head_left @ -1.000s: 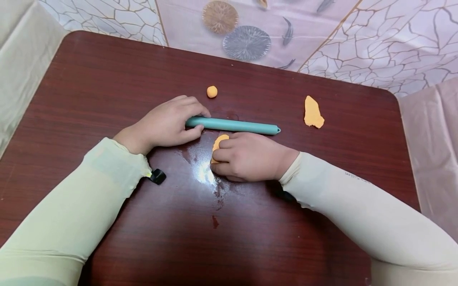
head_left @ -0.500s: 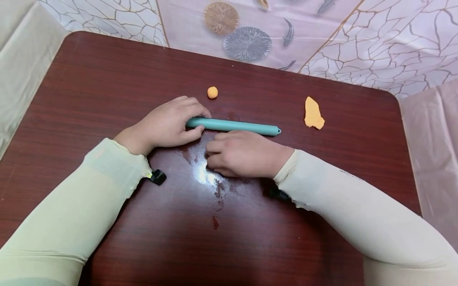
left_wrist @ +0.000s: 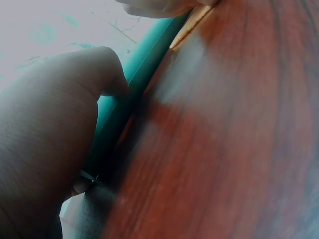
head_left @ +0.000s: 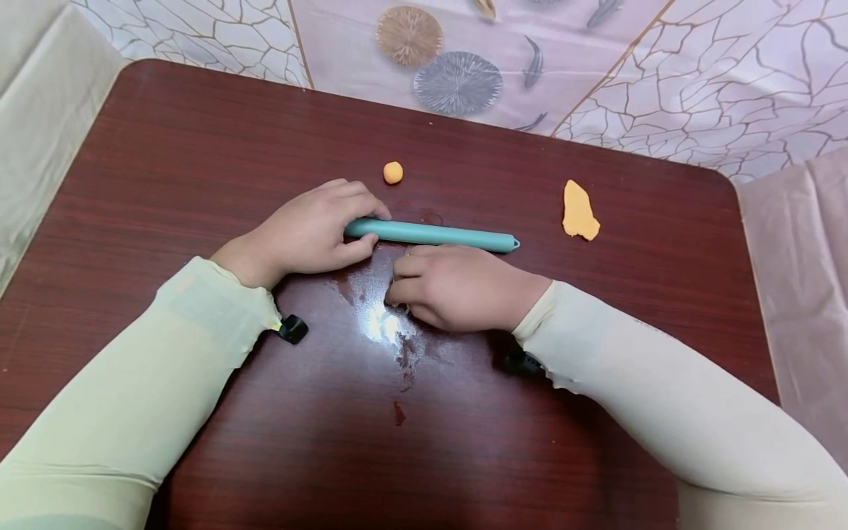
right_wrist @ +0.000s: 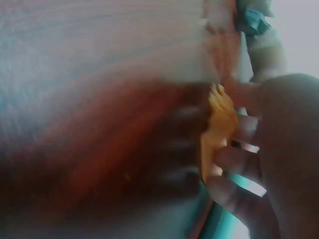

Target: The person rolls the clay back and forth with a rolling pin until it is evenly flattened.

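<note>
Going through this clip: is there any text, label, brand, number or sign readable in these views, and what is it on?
No readable text in any view.
Right sleeve: no print shows on it in the head view.
Teal rolling stick, orange clay pieces and wooden table: no markings show.
Patterned cloth behind the table: only leaf, fish and crackle designs, no words.
Both wrist views are too blurred to show any lettering.

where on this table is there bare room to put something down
Free patches: the near part of the table between the two sleeves, the far left corner behind the left hand, and the strip between the small orange ball and the flat orange piece. Crowded: the middle, where both hands meet the teal roller and the right hand holds orange clay.
</note>
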Action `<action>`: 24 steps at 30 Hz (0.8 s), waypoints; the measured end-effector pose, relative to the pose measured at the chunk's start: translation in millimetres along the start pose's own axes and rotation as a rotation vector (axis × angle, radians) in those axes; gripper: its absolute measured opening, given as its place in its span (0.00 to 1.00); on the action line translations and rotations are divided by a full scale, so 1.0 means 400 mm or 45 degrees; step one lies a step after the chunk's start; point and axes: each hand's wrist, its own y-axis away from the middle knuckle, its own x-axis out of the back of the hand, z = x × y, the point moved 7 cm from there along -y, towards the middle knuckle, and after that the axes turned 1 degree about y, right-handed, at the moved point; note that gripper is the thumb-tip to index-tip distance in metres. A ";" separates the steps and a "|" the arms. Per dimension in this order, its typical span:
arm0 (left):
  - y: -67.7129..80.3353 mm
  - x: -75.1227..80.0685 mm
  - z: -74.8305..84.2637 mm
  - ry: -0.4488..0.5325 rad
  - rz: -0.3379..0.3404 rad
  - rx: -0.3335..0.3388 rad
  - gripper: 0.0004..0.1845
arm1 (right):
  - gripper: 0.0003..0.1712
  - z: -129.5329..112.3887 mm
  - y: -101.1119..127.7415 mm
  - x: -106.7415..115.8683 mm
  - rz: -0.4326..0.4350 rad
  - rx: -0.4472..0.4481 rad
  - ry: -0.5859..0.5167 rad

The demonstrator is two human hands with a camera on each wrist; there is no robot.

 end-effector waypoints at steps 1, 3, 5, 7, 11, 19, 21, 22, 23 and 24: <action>0.000 0.000 0.000 0.000 0.000 0.000 0.14 | 0.07 0.004 0.002 0.001 -0.008 -0.006 -0.034; 0.001 0.000 -0.001 0.001 0.000 0.004 0.14 | 0.09 0.012 0.004 0.004 -0.012 -0.024 -0.091; 0.001 0.000 -0.001 0.001 0.000 0.009 0.14 | 0.10 0.018 0.006 0.005 -0.018 -0.060 -0.111; 0.000 0.000 -0.001 0.001 0.000 0.008 0.14 | 0.06 0.019 0.004 0.006 -0.012 -0.091 -0.120; 0.000 0.002 0.000 -0.001 0.004 0.003 0.14 | 0.01 0.005 -0.002 0.010 0.000 -0.149 -0.122; 0.003 0.002 -0.001 0.001 0.009 0.005 0.14 | 0.08 -0.001 -0.009 0.010 0.008 -0.266 -0.103; 0.002 0.001 -0.002 0.000 0.005 0.006 0.14 | 0.06 0.002 -0.006 0.010 -0.002 -0.269 -0.130; 0.002 0.000 -0.002 0.000 0.003 0.007 0.14 | 0.04 0.005 -0.004 0.010 -0.012 -0.272 -0.145; 0.001 0.000 -0.002 0.000 0.001 0.008 0.14 | 0.03 0.008 0.000 0.009 -0.020 -0.275 -0.162; 0.001 0.000 -0.001 -0.001 -0.002 0.008 0.14 | 0.05 0.012 0.003 0.008 -0.029 -0.282 -0.181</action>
